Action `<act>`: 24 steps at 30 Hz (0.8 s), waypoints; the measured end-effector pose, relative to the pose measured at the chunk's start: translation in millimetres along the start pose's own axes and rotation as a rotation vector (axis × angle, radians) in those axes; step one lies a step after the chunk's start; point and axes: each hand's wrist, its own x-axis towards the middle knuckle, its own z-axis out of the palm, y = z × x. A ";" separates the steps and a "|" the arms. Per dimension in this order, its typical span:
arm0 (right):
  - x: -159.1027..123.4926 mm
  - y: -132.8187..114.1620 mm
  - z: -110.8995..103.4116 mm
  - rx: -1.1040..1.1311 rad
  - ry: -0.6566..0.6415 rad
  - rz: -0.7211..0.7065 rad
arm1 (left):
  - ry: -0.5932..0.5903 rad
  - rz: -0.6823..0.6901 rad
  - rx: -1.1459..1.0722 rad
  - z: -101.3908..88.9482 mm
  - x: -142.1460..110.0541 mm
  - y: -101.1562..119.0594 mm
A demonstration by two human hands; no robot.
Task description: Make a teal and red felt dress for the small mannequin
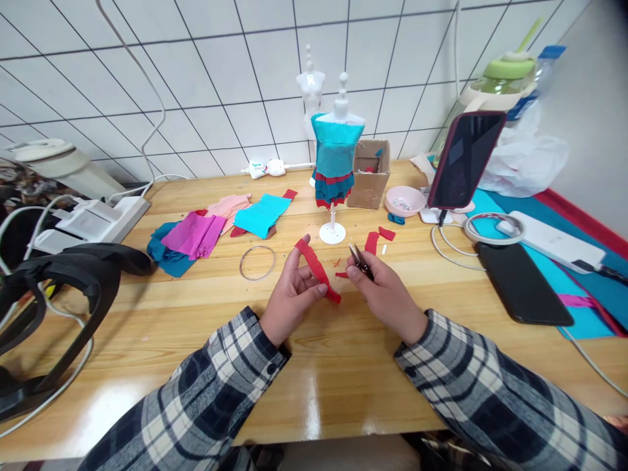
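Plainly, the wooden table is the largest thing before us, and we take the gap between the two hands as the centre of our clock. At 12 we see a white tabletop dress form, clad in a turquoise-and-teal outfit with red trim near its ruffled hem (a second white form stands behind it). At 9 is the left hand, half open; at 3 is the right hand, its fingers curled closed. We find a cardboard box at 1, a turquoise fabric piece between 10 and 11, and a pink bowl of small shiny pieces at 2. A thin round hoop lies at 9, just beyond the left hand. That hand pinches a red fabric strip under its thumb, the strip slanting from 11 towards 5. The right hand grips small scissors, tips towards 11. Smallest, we count red scraps near 1, just beyond the scissors.
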 end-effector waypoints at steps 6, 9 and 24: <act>16.6 12.4 -24.7 -0.433 0.046 0.009 | 0.241 0.038 -0.217 -17.0 12.2 28.5; 22.0 20.0 -31.7 -0.625 0.077 -0.025 | 0.287 0.004 -0.309 -32.0 17.0 46.6; 24.2 34.2 -32.8 -0.854 -0.007 -0.179 | 0.199 -0.070 -0.177 -36.1 10.6 50.4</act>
